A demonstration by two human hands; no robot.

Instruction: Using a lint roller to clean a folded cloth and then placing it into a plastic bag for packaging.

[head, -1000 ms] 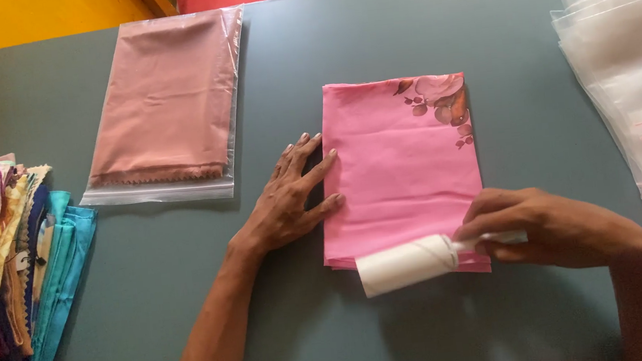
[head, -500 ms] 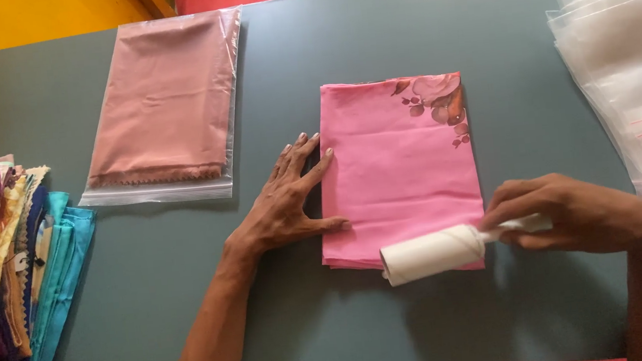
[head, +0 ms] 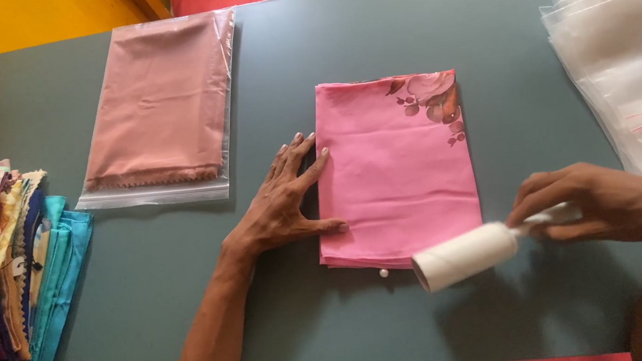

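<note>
The left hand (head: 285, 200) lies flat and open against the left edge of a folded pink cloth (head: 394, 169) on the grey table (head: 310, 64). The right hand (head: 601, 200) grasps a white lint roller (head: 466, 256) by its handle, just off the cloth's lower right corner.

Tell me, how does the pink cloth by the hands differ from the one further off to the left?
The bright pink cloth lies bare on the table; the dusty pink cloth is sealed in a clear bag. The bright one bears a flower print at one corner; the dusty one looks plain. The left hand touches the bright one's edge; nothing touches the dusty one. Both lie flat and folded.
</note>
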